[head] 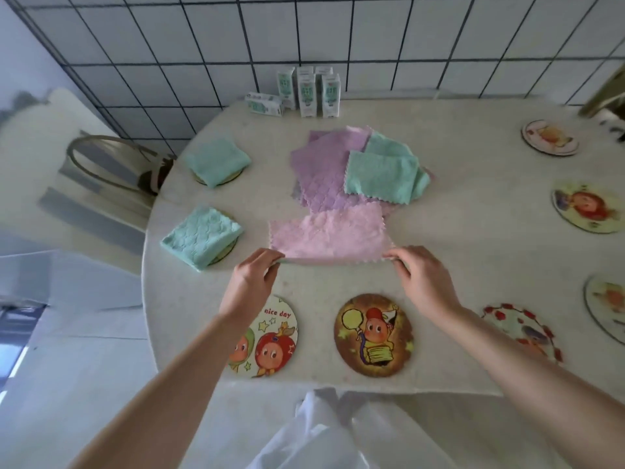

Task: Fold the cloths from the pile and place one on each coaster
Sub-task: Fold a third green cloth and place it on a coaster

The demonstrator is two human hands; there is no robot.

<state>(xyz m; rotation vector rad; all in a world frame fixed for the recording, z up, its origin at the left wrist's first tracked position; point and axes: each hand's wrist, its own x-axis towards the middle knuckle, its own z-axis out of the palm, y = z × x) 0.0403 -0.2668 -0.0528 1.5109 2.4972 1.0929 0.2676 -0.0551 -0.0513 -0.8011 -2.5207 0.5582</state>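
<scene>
On the table, near side of the cloth pile: a pink cloth [326, 236] lies spread, its far edge touching the pile [341, 167], its near edge lifted off the table [473, 204]
Left hand: the left hand [253, 277] pinches the near-left corner of the pink cloth between thumb and fingers
Right hand: the right hand [424, 277] pinches the near-right corner the same way, so the near edge hangs taut between the two
Step in hand: likely the first fold, near edge about to go over toward the pile
Done: two folded teal cloths [218, 160] [202, 240] sit left of the pile, each on a coaster whose rim peeks out beneath
Left: seven bare coasters show; nearer than the pile, the "nice day" coaster [270, 336] and the brown balloon coaster [373, 335]; right of the pile, a red-dotted one [522, 330] and four more [549, 137] [588, 206] [607, 299] toward the table's edge
Pile: purple cloths [324, 164] with a half-folded teal cloth [382, 176] on top; the count is unclear
Materials: cloths are soft fleecy microfibre, quilted in a scale pattern, edges pinked in zigzag; coasters are flat round discs with glossy cartoon prints; table is pale speckled stone with a rounded edge
Behind the pile: small white-and-green cartons [306, 91] by the tiled wall
</scene>
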